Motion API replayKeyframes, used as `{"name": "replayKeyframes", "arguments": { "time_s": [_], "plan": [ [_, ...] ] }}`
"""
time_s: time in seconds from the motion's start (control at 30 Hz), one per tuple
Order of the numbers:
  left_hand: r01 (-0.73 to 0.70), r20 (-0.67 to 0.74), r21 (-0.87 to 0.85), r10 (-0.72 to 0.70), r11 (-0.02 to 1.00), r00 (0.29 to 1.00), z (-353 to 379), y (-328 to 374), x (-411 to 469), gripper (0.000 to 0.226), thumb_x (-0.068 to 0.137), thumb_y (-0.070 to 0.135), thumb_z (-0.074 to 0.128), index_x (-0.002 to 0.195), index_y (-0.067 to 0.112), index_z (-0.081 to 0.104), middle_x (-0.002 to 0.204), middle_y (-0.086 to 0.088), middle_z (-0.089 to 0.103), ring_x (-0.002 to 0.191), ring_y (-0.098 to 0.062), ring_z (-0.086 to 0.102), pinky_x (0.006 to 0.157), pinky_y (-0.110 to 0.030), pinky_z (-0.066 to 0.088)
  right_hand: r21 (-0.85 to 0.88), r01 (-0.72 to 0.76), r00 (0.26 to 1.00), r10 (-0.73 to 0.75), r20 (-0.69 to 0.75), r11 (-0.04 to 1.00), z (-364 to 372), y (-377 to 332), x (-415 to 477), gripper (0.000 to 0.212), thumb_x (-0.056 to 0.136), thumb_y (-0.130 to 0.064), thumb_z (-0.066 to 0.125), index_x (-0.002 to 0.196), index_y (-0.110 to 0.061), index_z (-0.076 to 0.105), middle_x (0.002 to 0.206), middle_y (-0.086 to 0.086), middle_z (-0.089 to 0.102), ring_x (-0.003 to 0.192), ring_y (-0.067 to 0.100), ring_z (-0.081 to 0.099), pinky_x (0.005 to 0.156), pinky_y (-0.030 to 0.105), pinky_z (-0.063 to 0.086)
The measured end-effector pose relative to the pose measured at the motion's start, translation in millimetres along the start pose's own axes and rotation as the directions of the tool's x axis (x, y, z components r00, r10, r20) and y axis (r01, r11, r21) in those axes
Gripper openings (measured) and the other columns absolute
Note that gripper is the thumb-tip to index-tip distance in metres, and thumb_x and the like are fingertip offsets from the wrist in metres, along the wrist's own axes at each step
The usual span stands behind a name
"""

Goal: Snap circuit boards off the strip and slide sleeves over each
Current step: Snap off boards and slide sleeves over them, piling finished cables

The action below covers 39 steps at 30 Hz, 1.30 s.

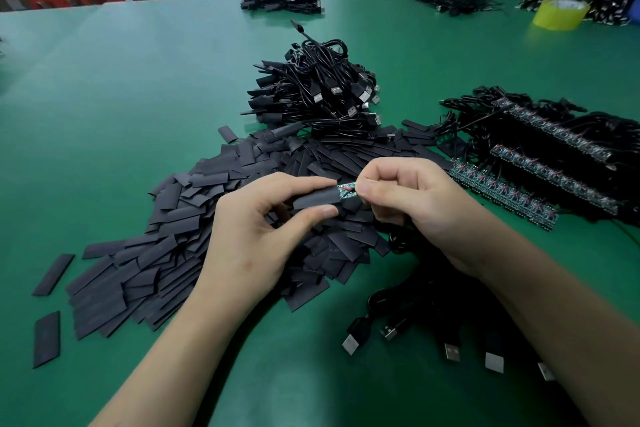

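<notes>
The left hand (252, 229) pinches a black sleeve (315, 199) between thumb and curled fingers (298, 184). The right hand (408, 198) pinches the green circuit board (346, 191), one end seemingly inside the sleeve. Both hover over the sleeve pile (156, 253) on the green surface (138, 80), with the board strips (502, 194) to the right.

— Where is the heap of sleeves (166, 246) found?
— Mid-table (138, 80); the rest is reckoned from it.
— The cables?
— A bundle of cables (322, 97) is piled at one o'clock, touching the heap. Board strips (502, 191) are laid at three, on more cables (588, 135).
— Nearer?
— Plugs (450, 350) are scattered at four. A tape roll (559, 14) is set far behind at two.
</notes>
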<state>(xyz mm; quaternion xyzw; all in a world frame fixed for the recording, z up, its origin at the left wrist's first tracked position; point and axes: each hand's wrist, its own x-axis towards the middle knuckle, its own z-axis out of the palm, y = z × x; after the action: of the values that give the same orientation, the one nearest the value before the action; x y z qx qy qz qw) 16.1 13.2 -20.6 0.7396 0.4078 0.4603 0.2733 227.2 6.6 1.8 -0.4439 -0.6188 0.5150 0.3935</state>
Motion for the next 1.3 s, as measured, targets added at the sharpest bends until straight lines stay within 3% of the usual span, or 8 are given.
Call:
{"name": "replayKeyframes", "arguments": {
  "time_s": [0.33,0.43,0.57,0.8,1.13,1.3],
  "plan": [
    [-0.001,-0.011,-0.038,0.000,0.999,1.000,4.4,-0.5,-1.7,0.020,0.086,0.025,0.077,0.106,0.031,0.078,0.098,0.014,0.076,0.095,-0.013,0.072,0.083,-0.026,0.055,-0.054,0.001,1.000,0.000,0.019,0.999,5.4,-2.1,-2.1,0.023,0.100,-0.028,0.061,0.077,-0.023,0.066,0.066,0.004,0.047,0.066,0.022,0.035,0.060,0.033,0.027],
    [-0.003,-0.011,-0.051,0.003,0.999,1.000,4.5,-1.0,-1.6,0.019,0.088,0.025,0.077,0.105,0.032,0.078,0.099,0.015,0.076,0.096,-0.012,0.072,0.083,-0.024,0.054,-0.053,0.006,1.000,-0.005,0.018,0.999,3.4,-2.4,-1.6,0.019,0.091,-0.032,0.061,0.076,-0.024,0.067,0.064,0.000,0.049,0.063,0.019,0.038,0.059,0.029,0.030],
    [-0.021,-0.019,-0.071,0.020,0.997,1.000,4.9,-1.9,-1.7,0.019,0.088,0.023,0.077,0.105,0.032,0.077,0.099,0.015,0.076,0.096,-0.011,0.072,0.086,-0.024,0.054,-0.051,0.028,0.999,-0.026,0.045,0.998,2.5,-0.3,-1.4,0.021,0.094,-0.029,0.059,0.075,-0.026,0.066,0.062,-0.012,0.053,0.057,0.003,0.044,0.056,0.011,0.036],
    [-0.032,-0.022,-0.106,0.030,0.994,0.999,6.5,-2.0,-2.8,0.018,0.089,0.022,0.076,0.106,0.029,0.077,0.100,0.012,0.077,0.098,-0.013,0.073,0.086,-0.023,0.053,-0.062,0.036,0.998,-0.032,0.056,0.997,1.8,1.9,-0.7,0.020,0.095,-0.028,0.059,0.076,-0.025,0.065,0.065,-0.013,0.054,0.059,0.001,0.044,0.057,0.011,0.036],
    [-0.113,0.001,0.023,0.113,0.993,0.994,4.3,3.4,-1.6,0.019,0.088,0.026,0.075,0.107,0.029,0.077,0.097,0.015,0.075,0.095,-0.009,0.071,0.083,-0.017,0.049,-0.078,-0.016,0.998,0.021,0.063,0.997,3.9,4.6,-0.4,0.018,0.094,-0.035,0.061,0.081,-0.028,0.070,0.072,-0.003,0.063,0.067,0.011,0.051,0.064,0.023,0.039],
    [-0.099,-0.054,0.035,0.101,0.994,0.993,3.6,3.3,-0.9,0.023,0.088,0.028,0.077,0.110,0.024,0.078,0.099,0.012,0.074,0.095,-0.013,0.070,0.085,-0.022,0.051,-0.133,0.029,1.000,-0.028,0.006,0.991,2.5,2.6,-0.1,0.018,0.094,-0.036,0.060,0.083,-0.030,0.072,0.063,-0.010,0.058,0.061,0.007,0.050,0.061,0.021,0.040]
  ]
}}
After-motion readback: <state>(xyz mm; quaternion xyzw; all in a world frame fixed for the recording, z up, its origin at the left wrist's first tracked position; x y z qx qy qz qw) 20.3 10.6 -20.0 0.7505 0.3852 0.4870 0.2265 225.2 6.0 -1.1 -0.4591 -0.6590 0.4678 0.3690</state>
